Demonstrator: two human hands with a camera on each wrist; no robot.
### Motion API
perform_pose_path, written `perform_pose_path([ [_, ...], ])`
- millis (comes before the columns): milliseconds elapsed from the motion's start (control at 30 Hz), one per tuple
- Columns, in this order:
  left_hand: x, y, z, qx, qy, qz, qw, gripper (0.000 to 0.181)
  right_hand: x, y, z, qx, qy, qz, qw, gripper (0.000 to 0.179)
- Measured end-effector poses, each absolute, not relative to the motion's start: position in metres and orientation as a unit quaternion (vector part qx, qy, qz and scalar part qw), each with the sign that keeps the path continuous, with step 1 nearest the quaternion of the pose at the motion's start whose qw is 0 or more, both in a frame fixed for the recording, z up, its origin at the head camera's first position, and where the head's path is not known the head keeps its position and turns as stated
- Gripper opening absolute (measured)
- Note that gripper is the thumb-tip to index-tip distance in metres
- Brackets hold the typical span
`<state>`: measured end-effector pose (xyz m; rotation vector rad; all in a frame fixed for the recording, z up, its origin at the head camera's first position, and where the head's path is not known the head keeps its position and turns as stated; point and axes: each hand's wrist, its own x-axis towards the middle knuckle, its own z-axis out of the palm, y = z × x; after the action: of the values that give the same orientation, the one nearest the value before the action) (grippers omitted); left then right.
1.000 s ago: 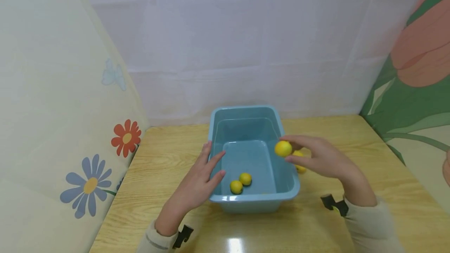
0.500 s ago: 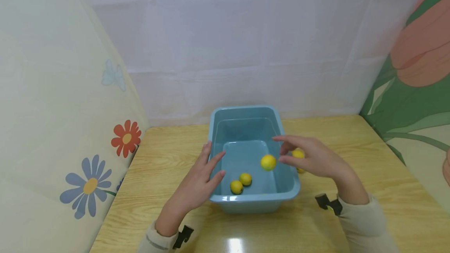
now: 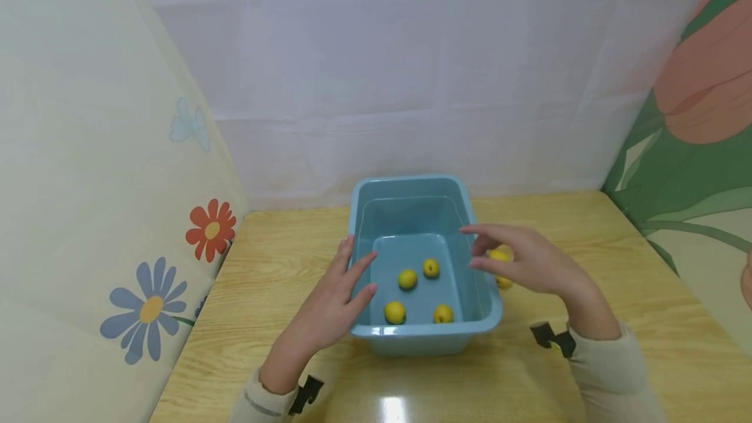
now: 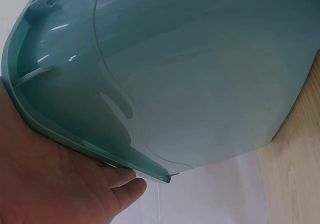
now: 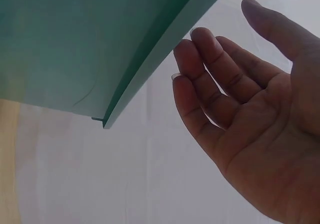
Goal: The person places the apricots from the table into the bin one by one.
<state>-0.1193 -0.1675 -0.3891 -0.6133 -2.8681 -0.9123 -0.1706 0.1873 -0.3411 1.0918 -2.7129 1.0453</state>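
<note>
A light blue plastic basin (image 3: 411,329) stands on the table with several small yellow lemons (image 3: 407,279) scattered on its floor. My left hand (image 3: 329,309) rests on the basin's left rim, fingers spread and fairly straight. In the left wrist view that hand (image 4: 55,184) lies along the rim, outside the wall. Over the right rim hovers my right hand (image 3: 529,263), thumb and fingers apart, holding nothing. Its palm (image 5: 260,114) is bare in the right wrist view. More lemons (image 3: 503,282) lie on the table right of the basin, partly hidden by the right hand.
The wood-grain table (image 3: 282,247) extends on both sides of the basin. A white cloth backdrop (image 3: 352,70) rises behind it. Flower-printed panels flank the table at left (image 3: 88,181) and right (image 3: 705,181).
My right hand has let go of a lemon, which dropped into the basin. Lemons inside have rolled apart, and one near the front wall shows more fully. The left hand has stayed put.
</note>
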Motion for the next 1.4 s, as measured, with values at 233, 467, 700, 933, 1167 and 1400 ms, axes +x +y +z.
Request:
perform_pose_path([
  [233, -0.119, -0.167, -0.389, -0.199, -0.933, -0.298, 0.036, 0.059, -0.174, 0.198, -0.342, 0.350, -0.872, 0.339, 0.041, 0.051],
  [467, -0.120, -0.167, -0.389, -0.195, -0.934, -0.298, 0.029, 0.060, -0.176, 0.207, -0.344, 0.331, -0.881, 0.335, 0.046, 0.050],
  [700, -0.120, -0.166, -0.388, -0.194, -0.934, -0.300, 0.024, 0.059, -0.178, 0.216, -0.348, 0.295, -0.893, 0.338, 0.043, 0.047],
  [933, -0.119, -0.167, -0.388, -0.193, -0.934, -0.299, 0.024, 0.060, -0.182, 0.225, -0.356, 0.268, -0.896, 0.352, 0.036, 0.047],
  [1167, -0.118, -0.167, -0.387, -0.193, -0.934, -0.300, 0.025, 0.058, -0.189, 0.233, -0.366, 0.251, -0.900, 0.356, 0.033, 0.048],
  [1400, -0.119, -0.167, -0.387, -0.191, -0.934, -0.300, 0.023, 0.060, -0.195, 0.240, -0.378, 0.238, -0.900, 0.364, 0.025, 0.049],
])
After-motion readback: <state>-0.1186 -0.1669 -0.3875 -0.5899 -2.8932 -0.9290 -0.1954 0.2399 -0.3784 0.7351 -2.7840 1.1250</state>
